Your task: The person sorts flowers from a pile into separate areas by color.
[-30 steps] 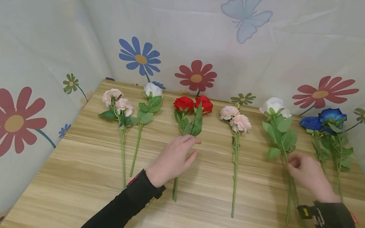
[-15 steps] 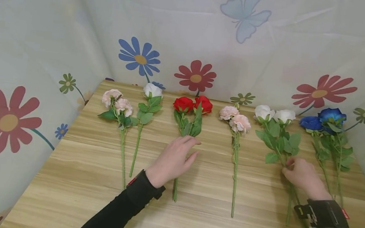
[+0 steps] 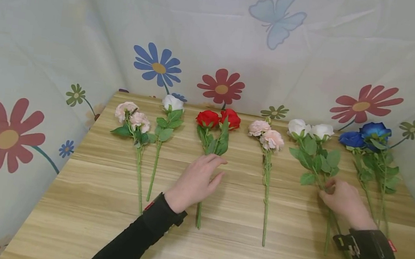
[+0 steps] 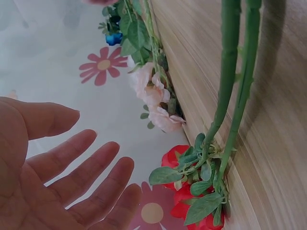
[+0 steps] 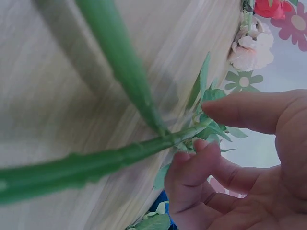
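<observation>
My left hand (image 3: 195, 182) hovers over the stems of two red roses (image 3: 208, 118), fingers relaxed and spread. The left wrist view shows nothing in its palm; the red roses (image 4: 180, 165) lie beyond the fingertips. At the right, my right hand (image 3: 344, 201) is at two white roses (image 3: 299, 127) lying side by side with leafy green stems. In the right wrist view, its thumb and curled fingers (image 5: 201, 163) are around one green stem (image 5: 120, 155), loosely, with a small gap showing by the thumb. A second stem (image 5: 120, 62) crosses beneath the first.
Pink flowers (image 3: 272, 139) lie between the red and white roses. Blue roses (image 3: 375, 131) are at the far right. More pink flowers (image 3: 140, 121) and a single white rose (image 3: 172, 102) lie left on the wooden table (image 3: 79, 226). A patterned cloth (image 3: 314, 52) hangs behind.
My right hand has moved slightly left and lowered one white rose, so two white heads now lie side by side where one covered the other. My left hand has stayed still.
</observation>
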`<state>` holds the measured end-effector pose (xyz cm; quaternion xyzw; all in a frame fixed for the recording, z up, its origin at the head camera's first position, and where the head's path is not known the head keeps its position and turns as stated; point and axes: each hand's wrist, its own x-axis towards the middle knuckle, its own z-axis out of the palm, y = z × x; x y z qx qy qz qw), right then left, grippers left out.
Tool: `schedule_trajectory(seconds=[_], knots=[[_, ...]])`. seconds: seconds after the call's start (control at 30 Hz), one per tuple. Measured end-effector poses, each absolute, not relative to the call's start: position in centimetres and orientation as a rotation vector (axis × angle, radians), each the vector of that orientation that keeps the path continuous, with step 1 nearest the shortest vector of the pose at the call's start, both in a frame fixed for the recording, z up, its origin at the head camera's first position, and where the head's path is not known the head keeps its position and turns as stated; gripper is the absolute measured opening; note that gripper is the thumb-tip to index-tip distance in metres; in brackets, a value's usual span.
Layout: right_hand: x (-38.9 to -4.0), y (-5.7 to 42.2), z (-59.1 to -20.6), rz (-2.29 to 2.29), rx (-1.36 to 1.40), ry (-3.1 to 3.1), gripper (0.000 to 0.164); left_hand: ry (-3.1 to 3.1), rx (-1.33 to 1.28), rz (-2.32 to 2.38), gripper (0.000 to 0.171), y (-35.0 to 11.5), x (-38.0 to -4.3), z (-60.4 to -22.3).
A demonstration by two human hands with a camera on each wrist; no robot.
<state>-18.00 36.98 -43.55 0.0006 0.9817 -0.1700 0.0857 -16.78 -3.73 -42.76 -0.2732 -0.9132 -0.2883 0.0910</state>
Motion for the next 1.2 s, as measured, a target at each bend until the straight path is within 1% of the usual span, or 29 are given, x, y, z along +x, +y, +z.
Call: schedule_trajectory(seconds=[0.23,0.53,0.83,1.0,1.2], knots=[[-17.9,35.9,-43.8,-0.584,-0.061,3.06,0.04,-2.727,-0.799,-0.87,0.031,-3.9,-16.8,-42.7],[-18.3,32.7,-43.6,-0.813,-0.119,3.273,0.029,-2.731,-0.737,-0.822,0.03,-5.0,-17.1,-42.5],[-18.7,26.9,-42.7,-1.126,-0.127,3.302,0.025,-2.748,-0.597,-0.787,0.029,-6.7,-17.2,-42.2],[-19.1,23.2,-42.4,-1.306,-0.199,3.248,0.021,-2.785,-0.497,-0.798,0.029,-8.0,-17.4,-42.0],[-19.8,19.9,-42.3,-1.421,-0.298,3.134,0.02,-2.846,-0.419,-0.803,0.029,-9.8,-17.7,-41.5]])
